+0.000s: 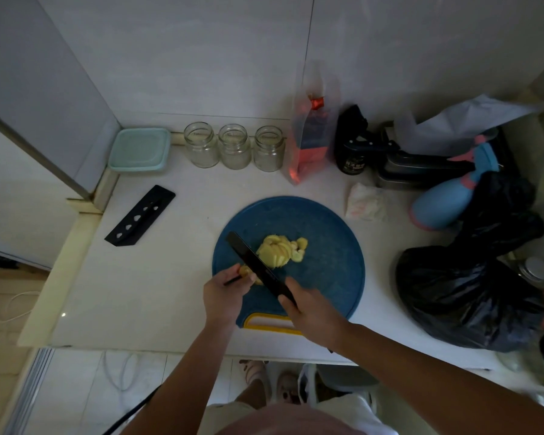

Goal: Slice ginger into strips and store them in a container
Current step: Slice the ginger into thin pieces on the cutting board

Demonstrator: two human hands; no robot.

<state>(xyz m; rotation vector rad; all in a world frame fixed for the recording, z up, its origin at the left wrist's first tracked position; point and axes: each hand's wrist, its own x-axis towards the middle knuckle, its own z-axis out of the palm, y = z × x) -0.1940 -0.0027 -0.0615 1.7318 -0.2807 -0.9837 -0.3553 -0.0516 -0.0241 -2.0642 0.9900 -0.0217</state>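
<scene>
A round blue cutting board with a yellow handle lies on the white counter. A pile of pale yellow ginger slices sits near its middle. My left hand pinches a small uncut ginger piece at the board's near left edge. My right hand grips the handle of a black knife, whose blade lies across the ginger piece, tip pointing up-left. Three empty glass jars stand in a row by the back wall.
A teal lidded box sits in the back left corner, a black knife sheath left of the board. Right of the board: a red packet, a blue spray bottle, a crumpled tissue and a black plastic bag.
</scene>
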